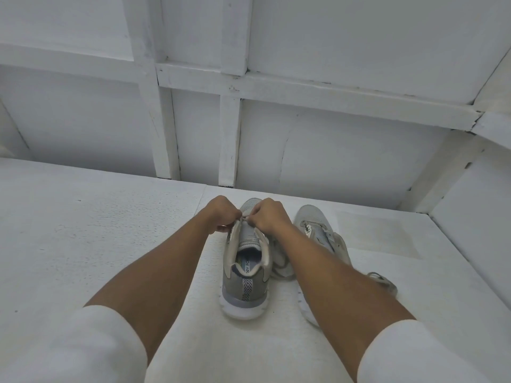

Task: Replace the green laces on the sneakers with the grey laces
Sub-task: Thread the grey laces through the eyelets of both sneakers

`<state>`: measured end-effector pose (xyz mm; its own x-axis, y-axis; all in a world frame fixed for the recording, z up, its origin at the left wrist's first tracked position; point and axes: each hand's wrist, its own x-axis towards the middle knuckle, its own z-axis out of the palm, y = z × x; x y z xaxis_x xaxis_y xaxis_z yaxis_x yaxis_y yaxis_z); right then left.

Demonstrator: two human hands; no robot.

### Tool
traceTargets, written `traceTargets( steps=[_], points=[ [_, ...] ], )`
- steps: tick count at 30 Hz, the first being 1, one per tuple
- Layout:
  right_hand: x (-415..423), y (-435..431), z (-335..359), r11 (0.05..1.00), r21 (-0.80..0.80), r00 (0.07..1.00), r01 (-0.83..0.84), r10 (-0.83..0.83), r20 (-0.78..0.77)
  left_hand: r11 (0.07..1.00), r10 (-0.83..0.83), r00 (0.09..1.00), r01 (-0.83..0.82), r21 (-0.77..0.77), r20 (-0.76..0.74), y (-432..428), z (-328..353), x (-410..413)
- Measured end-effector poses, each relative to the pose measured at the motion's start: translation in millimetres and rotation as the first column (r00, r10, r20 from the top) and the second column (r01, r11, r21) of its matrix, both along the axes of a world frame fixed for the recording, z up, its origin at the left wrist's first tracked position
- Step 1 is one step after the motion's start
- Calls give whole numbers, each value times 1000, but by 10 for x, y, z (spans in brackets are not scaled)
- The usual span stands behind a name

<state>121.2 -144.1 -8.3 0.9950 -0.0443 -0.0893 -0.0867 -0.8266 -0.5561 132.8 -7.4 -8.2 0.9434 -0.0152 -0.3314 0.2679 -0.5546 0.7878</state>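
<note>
A grey sneaker (244, 280) stands heel toward me on the white surface, its tongue area bare of lacing. My left hand (221, 212) and my right hand (266, 217) meet over the lowest eyelets near its toe, each with fingers curled and pinching a grey lace (244, 217) between them. A second grey sneaker (318, 230) lies to the right, partly hidden by my right forearm, with pale lace on it. Loose lace (282, 268) lies between the two shoes. I see no green lace.
The white foam-like surface (96, 230) stretches left and right of the shoes. A white panelled wall (304, 134) with wooden battens rises just behind the toes. A raised white ledge (470, 203) borders the right side.
</note>
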Motion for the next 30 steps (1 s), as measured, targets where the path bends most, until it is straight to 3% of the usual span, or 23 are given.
traceTargets(
  steps=[14,24,26,30],
  points=[
    [-10,52,-34,995,-93,999,42,-39,34,995,26,999,-29,-99,-38,22,-61,52],
    [-12,88,-9,986,-160,998,38,-29,57,994,41,998,-35,-106,57,-21,-108,-87],
    [-77,62,113,990,-134,998,43,-37,51,994,57,992,-47,-99,110,-61,-149,-82],
    [-325,-17,303,994,80,996,73,-69,-54,999,10,992,-6,-35,124,-99,-217,-46]
  ],
)
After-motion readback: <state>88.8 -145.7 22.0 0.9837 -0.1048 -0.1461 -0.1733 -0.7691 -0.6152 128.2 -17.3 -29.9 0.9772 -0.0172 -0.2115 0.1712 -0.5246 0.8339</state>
